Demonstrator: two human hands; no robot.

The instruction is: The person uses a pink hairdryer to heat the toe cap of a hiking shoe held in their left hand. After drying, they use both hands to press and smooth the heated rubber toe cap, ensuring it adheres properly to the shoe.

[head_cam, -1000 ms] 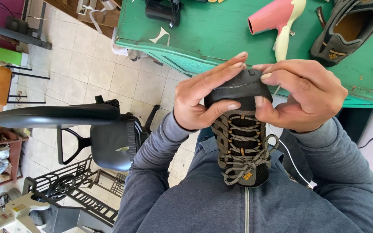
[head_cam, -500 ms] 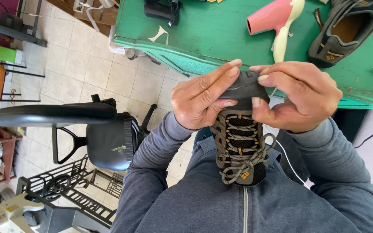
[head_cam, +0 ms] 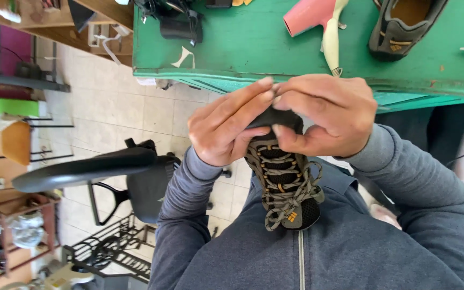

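Looking down from my head, I grip a laced hiking shoe [head_cam: 284, 182] against my chest, off the tabletop [head_cam: 253, 43] and just below its near edge, heel end resting on my grey zip-up top [head_cam: 350, 252]. My left hand [head_cam: 226, 129] clenches around the dark toe from one side and my right hand [head_cam: 323, 115] clamps it from the other, fingertips meeting over the top. On the green tabletop, a pink hair dryer [head_cam: 318, 19] lies near the middle, a second shoe [head_cam: 404, 24] toward the far right corner, and a black office chair [head_cam: 108, 177] stands on the tiled floor.
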